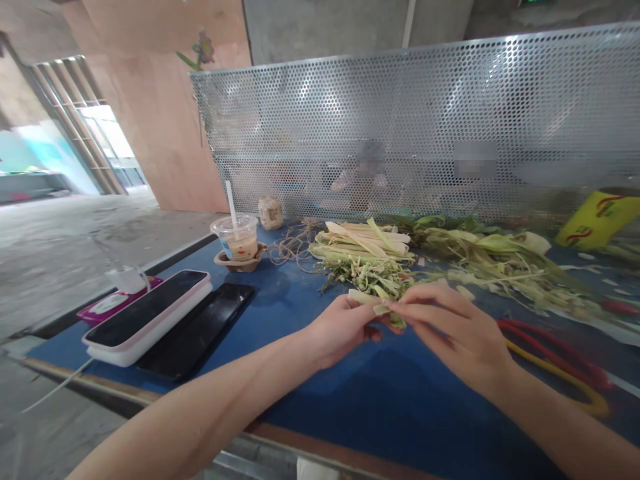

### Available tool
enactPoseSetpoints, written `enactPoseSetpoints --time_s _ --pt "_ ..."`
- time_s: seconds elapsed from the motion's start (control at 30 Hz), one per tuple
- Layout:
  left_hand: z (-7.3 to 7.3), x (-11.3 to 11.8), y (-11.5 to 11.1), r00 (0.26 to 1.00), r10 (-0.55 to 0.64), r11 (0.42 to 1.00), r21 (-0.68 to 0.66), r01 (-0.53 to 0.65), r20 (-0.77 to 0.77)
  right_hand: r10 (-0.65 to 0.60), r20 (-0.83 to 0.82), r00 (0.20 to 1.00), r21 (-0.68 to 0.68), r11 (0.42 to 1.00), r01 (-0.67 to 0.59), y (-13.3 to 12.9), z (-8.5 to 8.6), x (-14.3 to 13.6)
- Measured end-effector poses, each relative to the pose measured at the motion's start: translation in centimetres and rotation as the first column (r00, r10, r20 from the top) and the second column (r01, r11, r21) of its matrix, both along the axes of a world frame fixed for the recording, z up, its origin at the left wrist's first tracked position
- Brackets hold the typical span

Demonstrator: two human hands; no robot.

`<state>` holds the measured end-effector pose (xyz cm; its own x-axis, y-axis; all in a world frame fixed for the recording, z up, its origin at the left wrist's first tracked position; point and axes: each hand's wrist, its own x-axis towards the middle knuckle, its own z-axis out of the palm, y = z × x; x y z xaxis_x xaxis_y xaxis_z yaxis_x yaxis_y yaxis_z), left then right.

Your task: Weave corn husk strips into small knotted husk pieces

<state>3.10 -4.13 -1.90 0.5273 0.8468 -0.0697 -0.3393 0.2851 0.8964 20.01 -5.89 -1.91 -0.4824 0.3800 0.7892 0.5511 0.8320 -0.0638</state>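
My left hand (pixel 336 328) is closed on a short, pale strip of corn husk (pixel 361 298) with a green bit below it. At the strip's right end, my right hand (pixel 457 330) pinches it between thumb and fingers. Both hands meet above the blue table, just in front of a heap of small green shredded pieces (pixel 367 273). Right behind that heap lies a stack of flat pale-yellow corn husks (pixel 363 241). Farther right spreads a looser pile of long green husks (pixel 493 250).
Left on the blue table (pixel 300 393) are a black phone (pixel 200 327), a phone on a white block (pixel 150 310) and a drink cup (pixel 237 239) in a cardboard holder. Twine (pixel 295 243) lies behind. Red and yellow loops (pixel 555 363) lie right, near a yellow container (pixel 597 220). A perforated metal screen (pixel 410 100) stands behind.
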Motion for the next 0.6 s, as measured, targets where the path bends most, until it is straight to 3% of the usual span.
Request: enactPoseSetpoints --time_s 0.13,0.3,0.43,0.6 --pt "0.1 -0.2 0.1 0.996 -0.080 0.996 -0.027 0.081 0.037 0.067 0.071 0.995 -0.095 0.994 -0.060 0.4 0.2 0.6" --pt "-0.4 -0.5 0.3 0.985 -0.073 0.983 0.155 0.097 -0.155 0.100 0.032 0.994 -0.196 0.976 -0.092 0.9 0.6 1.0" --pt "-0.4 -0.6 0.3 0.968 -0.083 0.968 0.211 0.134 -0.235 0.110 -0.042 0.993 -0.291 0.949 -0.118 1.3 1.1 1.3" --pt "-0.5 -0.3 -0.2 0.959 -0.097 0.932 0.312 0.182 -0.268 0.017 0.022 1.000 -0.274 0.962 -0.010 1.0 1.6 1.4"
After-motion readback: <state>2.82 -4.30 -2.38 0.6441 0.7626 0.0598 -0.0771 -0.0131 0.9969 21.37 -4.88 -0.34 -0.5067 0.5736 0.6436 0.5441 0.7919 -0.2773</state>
